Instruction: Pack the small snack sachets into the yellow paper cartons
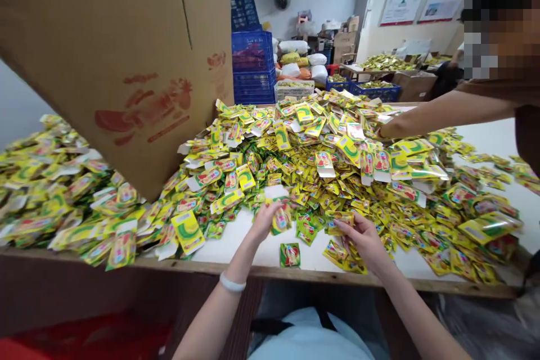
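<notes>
In my left hand [264, 221] is a small yellow box [282, 218] with its white flap up, gripped between thumb and fingers. My right hand [367, 242] pinches a small yellow packet [342, 218] just above the table. Between the hands, a green packet [289, 255] lies flat on the white table top [248, 244], with another green packet [306, 228] behind it. Several yellow packets [343, 256] lie beneath my right hand. Beyond both hands rises a heap of small packets [295, 171], with yellow boxes [348, 149] spread over its top.
A big cardboard carton [139, 56] stands tilted on the left, amid more yellow boxes [84, 191]. At the right, another person's arm [447, 115] reaches into the heap. The table's wooden edge [307, 275] runs close in front of me. Blue crates [253, 62] are stacked behind.
</notes>
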